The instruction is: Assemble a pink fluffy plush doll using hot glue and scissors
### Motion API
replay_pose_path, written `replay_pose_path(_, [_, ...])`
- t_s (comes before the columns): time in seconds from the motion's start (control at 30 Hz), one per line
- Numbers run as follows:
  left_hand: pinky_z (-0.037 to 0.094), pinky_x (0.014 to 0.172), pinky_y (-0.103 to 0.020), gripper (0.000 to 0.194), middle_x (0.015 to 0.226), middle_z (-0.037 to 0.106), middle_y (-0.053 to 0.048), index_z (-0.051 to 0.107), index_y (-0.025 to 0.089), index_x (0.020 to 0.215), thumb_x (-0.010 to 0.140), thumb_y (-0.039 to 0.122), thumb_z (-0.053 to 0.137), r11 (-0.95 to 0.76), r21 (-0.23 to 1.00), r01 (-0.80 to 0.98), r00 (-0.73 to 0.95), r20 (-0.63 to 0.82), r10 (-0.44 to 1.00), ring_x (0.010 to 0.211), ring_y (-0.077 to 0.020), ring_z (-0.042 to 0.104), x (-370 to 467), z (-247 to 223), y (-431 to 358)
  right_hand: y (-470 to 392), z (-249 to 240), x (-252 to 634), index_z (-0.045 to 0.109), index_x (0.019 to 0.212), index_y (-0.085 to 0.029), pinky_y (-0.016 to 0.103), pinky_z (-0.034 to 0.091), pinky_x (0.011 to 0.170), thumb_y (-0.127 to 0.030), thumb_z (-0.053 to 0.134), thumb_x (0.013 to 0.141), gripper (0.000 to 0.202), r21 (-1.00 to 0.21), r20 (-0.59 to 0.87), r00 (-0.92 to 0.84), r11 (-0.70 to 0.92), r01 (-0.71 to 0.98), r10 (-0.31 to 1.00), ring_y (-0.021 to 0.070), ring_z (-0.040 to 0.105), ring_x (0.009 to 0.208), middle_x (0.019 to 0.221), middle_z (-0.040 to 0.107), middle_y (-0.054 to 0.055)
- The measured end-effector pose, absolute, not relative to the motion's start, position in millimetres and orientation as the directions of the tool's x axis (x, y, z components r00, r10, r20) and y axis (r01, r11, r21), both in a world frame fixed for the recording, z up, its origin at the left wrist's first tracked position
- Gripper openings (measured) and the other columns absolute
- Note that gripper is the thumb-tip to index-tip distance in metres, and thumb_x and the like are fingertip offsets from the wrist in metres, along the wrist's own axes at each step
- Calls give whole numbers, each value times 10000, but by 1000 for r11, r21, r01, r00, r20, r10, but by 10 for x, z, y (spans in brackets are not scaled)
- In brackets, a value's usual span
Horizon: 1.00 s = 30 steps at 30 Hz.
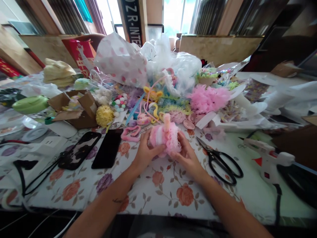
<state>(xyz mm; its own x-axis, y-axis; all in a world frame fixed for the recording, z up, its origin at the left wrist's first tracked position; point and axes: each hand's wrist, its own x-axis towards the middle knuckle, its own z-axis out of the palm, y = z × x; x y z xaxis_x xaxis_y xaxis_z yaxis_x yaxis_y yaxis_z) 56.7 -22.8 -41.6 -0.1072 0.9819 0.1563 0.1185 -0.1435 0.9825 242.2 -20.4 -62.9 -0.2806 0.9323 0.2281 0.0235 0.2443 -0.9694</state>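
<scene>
A fluffy pink ball-like craft piece [165, 137] with a white band and a short upright pink and peach stem is held between both hands, above the flowered tablecloth [158, 195]. My left hand [146, 149] wraps its left side, with the thumb across the lower front. On the right side my right hand [186, 152] grips the frilly part, its thumb near the bottom. A pink fuzzy loop [130, 134] lies just left of my left hand. Behind the piece are a pink face-shaped ornament [143, 119] and pink discs [189, 124].
Black-handled scissors [220, 162] and a white glue gun [269, 158] lie to the right. Two phones, one black [107, 148] and one patterned [79, 150], are at left. An open cardboard box [86, 114], pink mesh [208, 98] and plastic bags [121, 61] fill the back.
</scene>
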Motion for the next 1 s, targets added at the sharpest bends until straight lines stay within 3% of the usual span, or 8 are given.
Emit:
replay_pose_path(0.27, [485, 957, -485, 728, 1201, 546, -91, 381, 228, 1217, 641, 363, 804, -31, 999, 13, -63, 32, 997, 1143, -298, 560, 624, -371, -274, -253, -472, 2328, 443, 1404, -202, 567, 315, 1138, -464, 760, 729, 791, -858, 340, -212, 395, 329, 916, 354, 386, 1388, 1467, 453, 178])
replay_pose_path(0.47, [486, 967, -467, 642, 1273, 549, -89, 449, 247, 1251, 705, 363, 766, -92, 996, 11, -49, 92, 995, 1192, -298, 544, 622, -369, -264, -245, -478, 2317, 497, 1348, -198, 549, 365, 1115, -343, 637, 836, 550, -714, 499, -232, 548, 436, 835, 319, 444, 1351, 1411, 502, 185])
replay_pose_path(0.6, [462, 1009, -463, 565, 1253, 591, -75, 510, 226, 1209, 717, 333, 766, -121, 992, -40, -24, 120, 993, 1194, -291, 554, 636, -355, -271, -258, -529, 2343, 460, 1395, -196, 558, 371, 1107, -253, 539, 872, 533, -650, 565, -253, 612, 451, 785, 307, 444, 1355, 1421, 495, 183])
replay_pose_path(0.73, [468, 1008, -445, 512, 1257, 602, -65, 512, 241, 1235, 772, 314, 719, -93, 988, -121, -10, 93, 996, 1184, -273, 565, 638, -377, -280, -271, -508, 2352, 474, 1396, -201, 553, 358, 1118, -259, 499, 900, 500, -671, 546, -239, 590, 450, 803, 299, 437, 1362, 1426, 500, 167])
replay_pose_path(0.87, [472, 997, -427, 490, 1270, 593, -78, 528, 225, 1224, 784, 346, 705, -109, 990, -91, -8, 109, 994, 1176, -271, 563, 641, -386, -284, -252, -468, 2339, 523, 1356, -175, 526, 358, 1128, -301, 485, 919, 456, -746, 476, -200, 514, 423, 856, 291, 451, 1353, 1410, 526, 160])
replay_pose_path(1.0, [482, 979, -463, 687, 1323, 535, -112, 460, 213, 1260, 672, 352, 787, -91, 996, 7, -72, 91, 993, 1203, -303, 535, 672, -358, -304, -233, -469, 2320, 542, 1336, -203, 515, 369, 1124, -332, 489, 925, 434, -771, 470, -184, 504, 389, 863, 281, 459, 1348, 1398, 547, 131])
